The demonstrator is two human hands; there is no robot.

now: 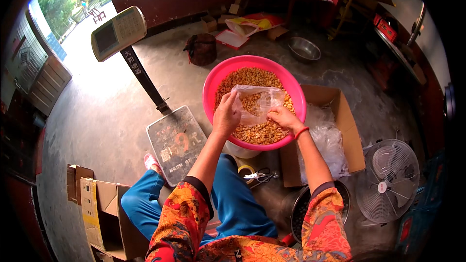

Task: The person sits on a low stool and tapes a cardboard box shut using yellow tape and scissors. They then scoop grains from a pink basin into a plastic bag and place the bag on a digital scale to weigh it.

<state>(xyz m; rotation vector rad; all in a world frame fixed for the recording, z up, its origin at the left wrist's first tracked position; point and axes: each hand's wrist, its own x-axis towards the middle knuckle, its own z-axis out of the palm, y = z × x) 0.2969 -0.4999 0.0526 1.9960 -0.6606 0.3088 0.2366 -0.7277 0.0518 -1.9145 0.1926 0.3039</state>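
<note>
A clear plastic bag (271, 98) is spread by its mouth over a wide pink basin (208, 94). My left hand (227, 114) pinches the bag's left edge between thumb and fingers. Gripping its lower right edge is my right hand (285, 117), with a red band around the wrist. Orange-brown kernels, apparently dried corn (260, 134), fill much of the basin. Some kernels show inside or through the bag; I cannot tell which. Under the basin, part of a white bucket (242, 151) is visible.
Left of the basin stands a platform scale (176, 145) with a raised display (119, 33). On the right are a cardboard box (346, 127) of plastic bags (324, 138) and a floor fan (387, 182). Scissors (260, 177) and a tape roll (246, 173) lie near my knee. Behind sits a metal bowl (305, 48).
</note>
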